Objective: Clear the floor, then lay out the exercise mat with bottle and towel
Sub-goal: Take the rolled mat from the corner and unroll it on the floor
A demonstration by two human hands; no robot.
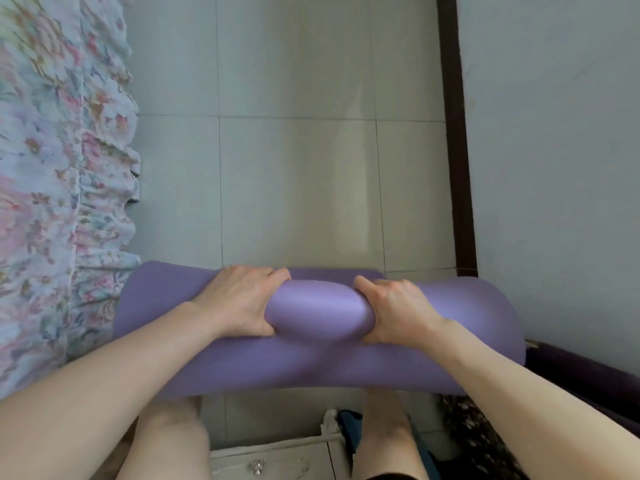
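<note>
A rolled purple exercise mat (318, 313) lies crosswise in front of me, just above the tiled floor (294, 168). My left hand (239, 303) grips the roll left of its middle, fingers curled over the far side. My right hand (394, 310) grips it right of the middle, squeezing the foam so the part between my hands bulges. A flat edge of the mat shows behind the roll. No bottle or towel is in view.
A floral bed skirt (62, 188) hangs along the left. A dark baseboard (457, 150) and pale wall (554, 150) run along the right. My bare legs (173, 441) are below the mat, with a white drawer unit (277, 459) between them and dark purple furniture (581, 375) at right.
</note>
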